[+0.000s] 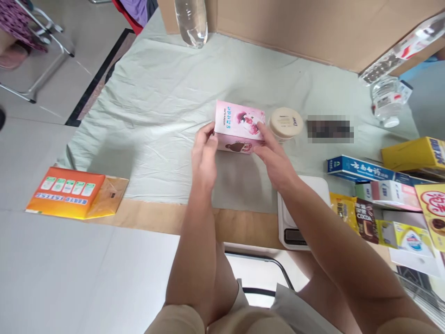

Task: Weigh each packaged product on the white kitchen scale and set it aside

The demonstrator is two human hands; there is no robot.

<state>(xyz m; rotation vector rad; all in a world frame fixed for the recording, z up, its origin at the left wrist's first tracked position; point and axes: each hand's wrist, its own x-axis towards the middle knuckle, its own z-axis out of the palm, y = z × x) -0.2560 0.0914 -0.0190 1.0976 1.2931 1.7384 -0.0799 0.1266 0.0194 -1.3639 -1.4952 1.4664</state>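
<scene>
Between my two hands, a pink printed box (239, 123) is gripped by its ends over the cloth. My left hand (204, 150) is closed on its left end, fingers behind and thumb in front. On the right end, my right hand (274, 155) presses with its fingers and thumb. A round cream-coloured Dove jar (285, 123) stands just right of the box, close to my right fingers. Below my right wrist lies a white scale (303, 185) with a dark display, partly covered by my forearm. The underside of the box is hidden.
Pale green cloth (156, 106) covers the table. An orange package (73, 192) sits at the left front edge. Several boxes and snack packets, including a blue box (359, 169), crowd the right. Clear bottles, one a water bottle (387, 99), stand near the cardboard wall (278, 32).
</scene>
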